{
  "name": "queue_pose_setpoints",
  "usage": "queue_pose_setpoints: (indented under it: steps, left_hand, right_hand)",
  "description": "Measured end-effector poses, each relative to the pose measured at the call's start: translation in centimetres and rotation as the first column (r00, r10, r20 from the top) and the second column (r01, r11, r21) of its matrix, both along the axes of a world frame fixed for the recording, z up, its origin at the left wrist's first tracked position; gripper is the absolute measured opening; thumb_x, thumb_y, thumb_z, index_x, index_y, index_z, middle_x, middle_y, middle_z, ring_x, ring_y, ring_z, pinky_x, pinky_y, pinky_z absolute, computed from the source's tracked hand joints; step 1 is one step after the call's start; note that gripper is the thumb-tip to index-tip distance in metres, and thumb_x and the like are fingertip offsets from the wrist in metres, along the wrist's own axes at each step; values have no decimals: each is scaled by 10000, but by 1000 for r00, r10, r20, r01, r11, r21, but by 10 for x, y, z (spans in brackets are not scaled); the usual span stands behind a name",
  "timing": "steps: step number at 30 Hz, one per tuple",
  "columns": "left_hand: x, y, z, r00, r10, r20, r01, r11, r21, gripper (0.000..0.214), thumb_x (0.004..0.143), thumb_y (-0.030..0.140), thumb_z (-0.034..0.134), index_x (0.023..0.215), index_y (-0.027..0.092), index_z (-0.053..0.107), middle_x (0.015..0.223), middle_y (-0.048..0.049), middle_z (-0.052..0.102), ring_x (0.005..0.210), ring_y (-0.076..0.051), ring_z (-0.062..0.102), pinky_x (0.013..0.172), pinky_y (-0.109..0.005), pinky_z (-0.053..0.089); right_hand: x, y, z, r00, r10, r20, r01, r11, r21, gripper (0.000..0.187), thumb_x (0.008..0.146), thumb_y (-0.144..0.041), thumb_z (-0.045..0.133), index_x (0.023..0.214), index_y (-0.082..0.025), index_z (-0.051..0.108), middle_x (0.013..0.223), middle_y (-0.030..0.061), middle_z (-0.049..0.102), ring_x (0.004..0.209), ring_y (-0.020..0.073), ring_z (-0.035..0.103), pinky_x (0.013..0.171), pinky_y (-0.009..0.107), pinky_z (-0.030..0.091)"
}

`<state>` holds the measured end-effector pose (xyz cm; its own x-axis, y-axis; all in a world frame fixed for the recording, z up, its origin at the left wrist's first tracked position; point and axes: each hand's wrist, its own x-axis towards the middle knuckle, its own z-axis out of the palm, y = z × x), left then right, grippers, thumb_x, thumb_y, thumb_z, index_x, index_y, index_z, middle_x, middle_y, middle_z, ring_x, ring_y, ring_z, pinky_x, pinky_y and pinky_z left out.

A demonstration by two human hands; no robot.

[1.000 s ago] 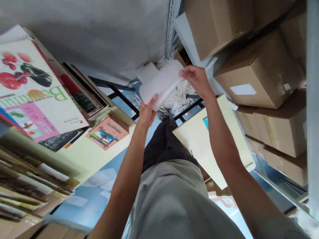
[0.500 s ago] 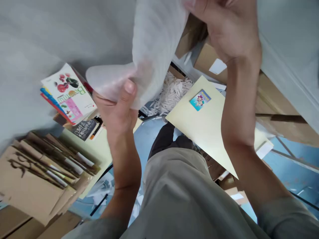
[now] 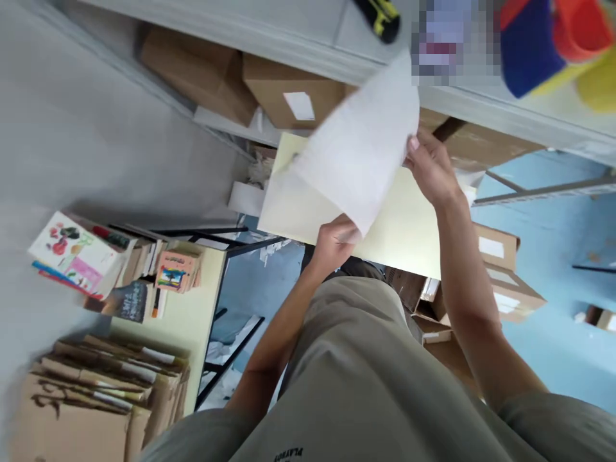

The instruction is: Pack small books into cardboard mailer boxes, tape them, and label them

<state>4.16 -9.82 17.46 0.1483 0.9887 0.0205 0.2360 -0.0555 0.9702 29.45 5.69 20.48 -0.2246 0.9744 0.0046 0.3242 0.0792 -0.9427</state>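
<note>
A thin white sheet, like foam wrap (image 3: 359,151), hangs slanted above the pale yellow tabletop (image 3: 409,224). My left hand (image 3: 334,245) is closed on its lower corner. Higher up, my right hand (image 3: 433,165) pinches the right edge between thumb and fingers. The sheet's upper tip reaches the grey shelf edge. Part of the tabletop is hidden behind it, and no small book shows there.
At left, a side table (image 3: 212,269) bears books (image 3: 77,256) and a stack of flattened cardboard (image 3: 86,410). Brown boxes (image 3: 289,96) sit under the grey shelf (image 3: 298,38). Coloured containers (image 3: 534,45) and a black-yellow tool (image 3: 382,22) lie on top.
My view has swung, bringing the shelf top into sight. Both hands have come down with the sheet, which is now spread flatter. The small blue book on the tabletop is no longer visible.
</note>
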Motion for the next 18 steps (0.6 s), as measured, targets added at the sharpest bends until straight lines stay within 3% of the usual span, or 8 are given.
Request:
queue_pose_setpoints:
  steps: [2, 5, 7, 9, 12, 14, 16, 18]
  left_hand:
    - [33, 0, -26, 990, -140, -23, 141, 990, 31, 239, 1102, 276, 693, 1028, 272, 920, 1288, -54, 891, 1416, -366, 782, 1195, -533, 681]
    - [72, 2, -66, 939, -319, -126, 325, 946, 23, 427, 1110, 158, 554, 1260, 322, 918, 1642, -29, 743, 1676, -327, 579, 1337, -586, 579]
    - [90, 4, -90, 887, -410, -212, 416, 909, -16, 501, 1095, 109, 520, 1358, 314, 894, 1740, -33, 654, 1740, -313, 490, 1381, -604, 532]
    - [104, 6, -111, 828, -477, -295, 483, 874, -58, 540, 1062, 65, 525, 1407, 286, 877, 1782, -51, 605, 1761, -317, 454, 1423, -616, 476]
    - [121, 10, -136, 746, -543, -387, 541, 832, -125, 583, 1006, 11, 542, 1421, 256, 870, 1806, -72, 575, 1759, -325, 456, 1457, -629, 415]
    - [128, 11, -148, 703, -576, -417, 566, 808, -162, 587, 981, -2, 560, 1404, 251, 878, 1808, -78, 573, 1745, -327, 480, 1453, -621, 422]
    - [131, 12, -155, 660, -617, -428, 597, 777, -199, 575, 970, 23, 616, 1437, 250, 864, 1822, -90, 555, 1739, -337, 490, 1445, -604, 434]
    - [127, 11, -157, 603, -673, -429, 640, 729, -243, 591, 972, 99, 716, 1537, 249, 806, 1866, -110, 488, 1757, -356, 457, 1449, -587, 419]
  right_hand:
    - [41, -37, -12, 996, -75, -47, 70, 993, -98, 981, 920, -1086, 533, 1569, -369, 695, 1672, 105, 703, 1551, 381, 675, 1233, 614, 614]
    - [89, -94, -25, 974, -219, -53, 202, 953, -225, 1120, 907, -1124, 459, 1718, -361, 574, 1784, 146, 595, 1651, 417, 581, 1264, 665, 573]
    - [110, -129, -34, 948, -317, -27, 296, 912, -285, 1186, 902, -1141, 402, 1764, -336, 526, 1806, 186, 563, 1671, 432, 555, 1275, 677, 561]
    - [125, -158, -47, 919, -395, -2, 374, 870, -321, 1184, 905, -1117, 468, 1771, -310, 517, 1810, 213, 550, 1670, 433, 555, 1283, 662, 561]
    - [139, -190, -77, 854, -512, 89, 511, 795, -327, 1073, 904, -976, 710, 1688, -252, 596, 1681, 245, 666, 1544, 409, 674, 1249, 623, 598]
    - [146, -201, -102, 788, -587, 183, 612, 719, -330, 900, 912, -819, 804, 1550, -195, 685, 1439, 239, 800, 1349, 382, 783, 1189, 598, 636]
    - [151, -207, -126, 729, -623, 286, 684, 639, -351, 668, 941, -635, 801, 1413, -166, 736, 1202, 194, 856, 1167, 348, 830, 1121, 571, 665]
    - [155, -207, -145, 695, -618, 367, 719, 583, -379, 493, 948, -450, 761, 1348, -163, 751, 1114, 163, 865, 1085, 324, 834, 1068, 539, 677]
